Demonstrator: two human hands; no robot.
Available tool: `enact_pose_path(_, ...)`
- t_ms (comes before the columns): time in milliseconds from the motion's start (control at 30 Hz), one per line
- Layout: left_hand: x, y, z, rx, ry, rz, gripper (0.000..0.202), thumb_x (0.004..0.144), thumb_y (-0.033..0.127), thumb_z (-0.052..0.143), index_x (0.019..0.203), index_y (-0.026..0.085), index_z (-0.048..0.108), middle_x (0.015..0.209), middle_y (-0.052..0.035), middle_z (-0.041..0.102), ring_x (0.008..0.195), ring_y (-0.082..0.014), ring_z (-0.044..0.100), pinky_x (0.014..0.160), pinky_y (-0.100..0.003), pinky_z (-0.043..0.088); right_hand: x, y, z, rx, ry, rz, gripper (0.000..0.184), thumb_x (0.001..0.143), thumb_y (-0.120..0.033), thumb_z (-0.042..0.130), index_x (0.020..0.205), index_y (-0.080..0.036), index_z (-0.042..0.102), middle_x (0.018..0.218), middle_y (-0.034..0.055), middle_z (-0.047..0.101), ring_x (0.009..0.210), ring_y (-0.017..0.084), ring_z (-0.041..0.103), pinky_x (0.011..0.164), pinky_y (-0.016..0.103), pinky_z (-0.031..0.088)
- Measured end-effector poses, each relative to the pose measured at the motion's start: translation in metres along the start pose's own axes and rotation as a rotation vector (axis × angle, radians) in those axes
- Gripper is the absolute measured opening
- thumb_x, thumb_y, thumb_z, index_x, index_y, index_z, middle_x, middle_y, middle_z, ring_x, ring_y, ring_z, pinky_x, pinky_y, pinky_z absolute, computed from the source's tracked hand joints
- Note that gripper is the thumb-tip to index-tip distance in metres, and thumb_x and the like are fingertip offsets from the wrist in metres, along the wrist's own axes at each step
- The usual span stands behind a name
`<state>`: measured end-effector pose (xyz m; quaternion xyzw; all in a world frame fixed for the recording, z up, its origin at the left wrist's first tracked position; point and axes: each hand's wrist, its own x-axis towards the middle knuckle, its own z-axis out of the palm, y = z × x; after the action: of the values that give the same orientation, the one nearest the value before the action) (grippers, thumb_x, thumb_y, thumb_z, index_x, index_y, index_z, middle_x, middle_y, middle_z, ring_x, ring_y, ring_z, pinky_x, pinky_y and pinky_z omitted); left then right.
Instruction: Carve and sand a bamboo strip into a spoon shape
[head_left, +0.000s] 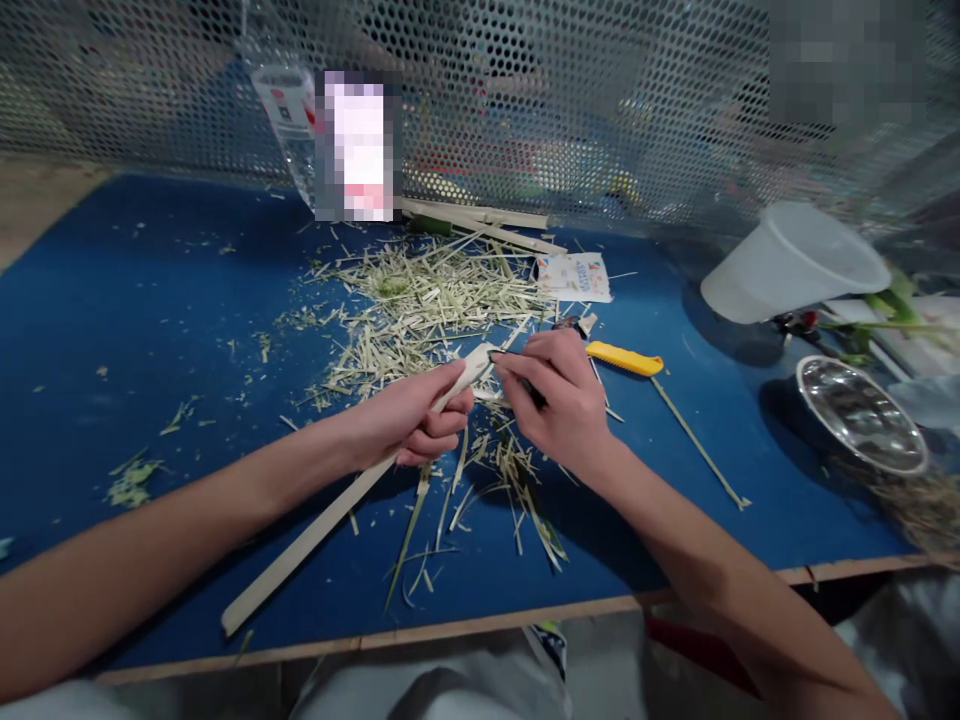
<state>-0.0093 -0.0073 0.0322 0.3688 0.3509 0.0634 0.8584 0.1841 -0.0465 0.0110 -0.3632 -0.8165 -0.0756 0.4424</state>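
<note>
My left hand (427, 415) is closed around a long, flat, pale strip (311, 550) that looks like peeled stem or wood. The strip slants from the near left up to its far end between my hands. My right hand (559, 395) pinches a slim dark tool (534, 393), mostly hidden by the fingers, with its tip at the strip's far end. I cannot make out the tool's kind. Beyond both hands lies a heap of pale green shavings (442, 290). A yellow-handled cutter (625, 358) rests just right of my right hand.
A tilted translucent plastic cup (795, 265) and a round metal bowl (861, 415) are at the right. A clear bottle (289, 130) and a blurred-out phone-like screen (360, 145) stand against the perforated metal panel (600, 100). A small printed packet (574, 277) lies behind the cutter.
</note>
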Motion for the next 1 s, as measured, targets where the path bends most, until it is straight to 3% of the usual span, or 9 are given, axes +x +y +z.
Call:
enact_pose_path(467,-0.002,-0.004,0.007,-0.124,0.013,0.008,0.045,0.101,0.057,0.032,0.071,0.024,0.034,0.046,0.0111,0.015,0.038,-0.0067,0.004,0.03,-0.016,0.011,0.002,-0.004,0.003,-0.026,-0.019,0.027,0.02,0.091,-0.01,0.061,0.106,-0.022,0.065,0.084,0.004,0.057,0.084,0.02,0.056,0.077,0.038,0.051)
enact_pose_path(633,-0.002,-0.002,0.01,-0.117,0.041,-0.003,0.047,0.104,0.053,0.024,0.067,0.024,0.028,0.044,0.0106,0.012,0.039,-0.0067,0.004,0.032,-0.017,0.009,0.002,-0.008,0.005,0.058,-0.059,-0.045,0.022,0.09,-0.009,0.062,0.107,-0.021,0.064,0.085,0.0039,0.059,0.085,0.019,0.056,0.08,0.038,0.054)
enact_pose_path(833,-0.005,0.002,0.009,-0.048,0.058,0.0,0.045,0.102,0.057,0.028,0.073,0.024,0.033,0.047,0.011,0.013,0.041,-0.0072,0.005,0.033,-0.018,0.009,-0.001,-0.005,0.001,0.048,0.033,-0.008,0.032,0.086,-0.007,0.065,0.113,-0.024,0.064,0.087,0.0034,0.059,0.088,0.02,0.058,0.078,0.039,0.053)
enact_pose_path(1000,-0.005,-0.003,0.008,-0.028,0.072,0.03,0.048,0.101,0.06,0.029,0.069,0.024,0.032,0.045,0.0104,0.015,0.038,-0.0072,0.006,0.031,-0.019,0.007,-0.001,0.004,0.0,-0.018,0.02,0.045,0.03,0.089,-0.009,0.063,0.113,-0.027,0.064,0.087,0.0025,0.058,0.086,0.02,0.059,0.077,0.04,0.053)
